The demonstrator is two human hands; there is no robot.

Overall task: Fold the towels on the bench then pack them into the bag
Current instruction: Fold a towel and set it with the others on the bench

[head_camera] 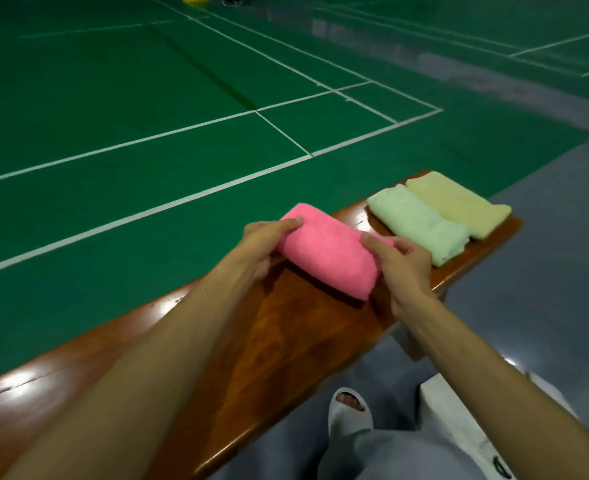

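Both ends of the folded pink towel on the tabletop are gripped: left hand curled round one, right hand pinching the other. Rightward, folded green towel touches yellow towel. Bag below; contents hidden.

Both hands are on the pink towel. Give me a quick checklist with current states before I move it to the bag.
1. Pink towel folded: ok, it is a compact fold.
2. Grip: ok, the left hand and right hand each hold one end.
3. Other towels folded: ok, the green towel and yellow towel lie side by side at the far end of the bench.
4. Bag located: ok, the white bag is on the floor beside the bench, under the right arm.
5. Bag mouth open: cannot tell, the arm hides it.
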